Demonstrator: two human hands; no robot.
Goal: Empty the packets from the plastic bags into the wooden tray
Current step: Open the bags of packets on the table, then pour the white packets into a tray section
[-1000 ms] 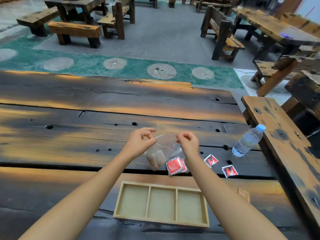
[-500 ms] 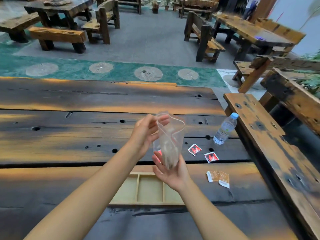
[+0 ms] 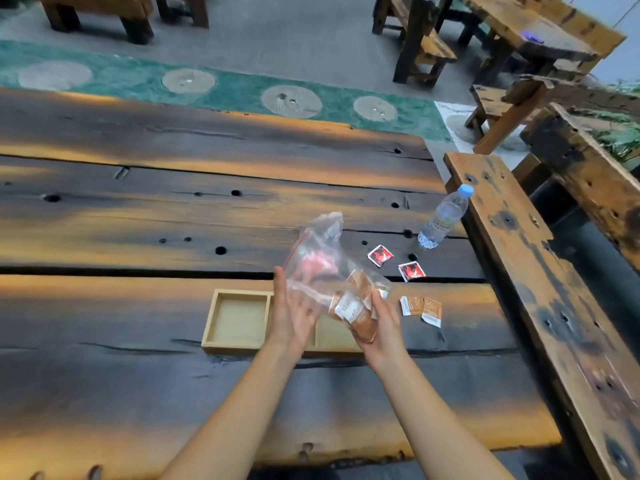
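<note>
Step in hand: tipping a clear plastic bag (image 3: 320, 261) over the wooden tray (image 3: 239, 320), w/ brown packets (image 3: 356, 311) bunched at its lower right end and sliding toward the right hand (image 3: 382, 327). That hand is cupped palm-up under the bag's low end, fingers (image 3: 375, 301) curled loosely round the brown packets; can't tell if they're out of the bag or inside the film. Left hand (image 3: 292, 315) is flat, fingers spread and mostly straight, pressed to the bag's underside on the left, supporting not pinching. Something red shows thru the bag higher up, blurred, prob a red packet. Tray sits on the table (image 3: 138, 216) right below both hands, left compartment bare; middle and right ones partly hidden. Two red packets (image 3: 380, 254) and two brown loose packets (image 3: 420, 306) lie on the table right of the tray, outside it. Next, I'd judge: aim the bag mouth down over a compartment and shake, so nothing spills wide. Water bottle (image 3: 443, 216) stands further back right, well clear.
</note>
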